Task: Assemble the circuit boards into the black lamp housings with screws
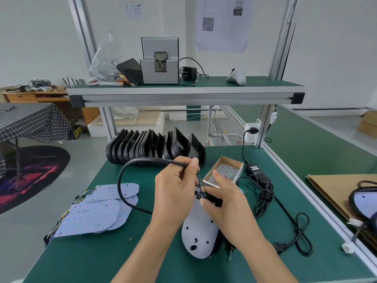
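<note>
Two hands on one lamp here. Left hand (175, 188) pinching the cable (130, 166) near its end, probably to keep the loose wires (201, 183) aimed at the board (199, 227). Right hand (222, 198) curled down at the board's far end, gripping something dark; can't tell what. Board already sat in its housing (216, 245) mid-bench. Screws (227, 173) boxed just beyond, within easy reach. Spare boards (91, 217) stacked left, empty housings (151, 148) lined up behind.

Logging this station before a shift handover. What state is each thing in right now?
Left hand: pinching the black cable near its end.
Right hand: gripping the wires at the circuit board.
Circuit board: seated in a black lamp housing.
Screw box: open, full of screws.
Spare housings: stacked on edge.
Spare boards: piled flat.
Wall plug: plugged in.
</note>
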A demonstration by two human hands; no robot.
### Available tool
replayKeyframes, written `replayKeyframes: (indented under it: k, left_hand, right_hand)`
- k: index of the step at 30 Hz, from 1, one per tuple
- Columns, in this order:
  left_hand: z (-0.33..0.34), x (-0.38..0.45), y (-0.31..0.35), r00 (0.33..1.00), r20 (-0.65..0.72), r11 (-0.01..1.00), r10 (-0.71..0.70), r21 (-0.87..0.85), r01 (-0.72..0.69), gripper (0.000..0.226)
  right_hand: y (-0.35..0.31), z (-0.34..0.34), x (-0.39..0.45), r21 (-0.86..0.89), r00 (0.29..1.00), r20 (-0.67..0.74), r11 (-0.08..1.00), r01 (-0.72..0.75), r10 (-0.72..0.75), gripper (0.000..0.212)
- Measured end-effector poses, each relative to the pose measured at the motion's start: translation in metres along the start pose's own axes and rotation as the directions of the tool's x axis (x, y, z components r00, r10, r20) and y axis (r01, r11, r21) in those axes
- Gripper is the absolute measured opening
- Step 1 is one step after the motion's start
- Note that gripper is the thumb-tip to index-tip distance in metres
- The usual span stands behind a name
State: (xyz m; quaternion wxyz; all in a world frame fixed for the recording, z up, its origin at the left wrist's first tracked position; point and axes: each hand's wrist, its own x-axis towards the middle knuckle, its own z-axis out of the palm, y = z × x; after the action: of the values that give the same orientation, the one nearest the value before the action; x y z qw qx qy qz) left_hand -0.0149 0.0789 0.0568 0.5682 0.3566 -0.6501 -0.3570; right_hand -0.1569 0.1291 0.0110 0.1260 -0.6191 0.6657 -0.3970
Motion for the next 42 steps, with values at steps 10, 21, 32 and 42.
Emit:
replayKeyframes:
  k: [10, 21, 32, 42]
  left_hand:
    - [-0.003, 0.002, 0.003, 1.0, 0.002, 0.999, 0.015, -0.032, -0.015, 0.028]
    - [-0.01, 0.003, -0.008, 0.999, 0.004, 0.998, -0.036, -0.059, 0.036, 0.03]
    - [-0.016, 0.02, 0.003, 0.921, 0.131, 0.682, -0.368, -0.635, 0.363, 0.034]
    - [-0.038, 0.01, -0.015, 0.952, 0.062, 0.815, -0.3, -0.502, 0.289, 0.049]
  right_hand:
    - [-0.011, 0.008, 0.0, 0.174, 0.999, -0.025, 0.984, -0.029, 0.034, 0.022]
    - [-0.009, 0.005, -0.003, 0.062, 0.999, -0.023, 0.997, 0.039, -0.037, 0.026]
    - [0.025, 0.007, -0.018, 0.518, 0.92, 0.363, 0.853, -0.066, -0.15, 0.106]
    - [0.006, 0.027, -0.021, 0.645, 0.999, -0.022, 0.764, 0.035, -0.028, 0.093]
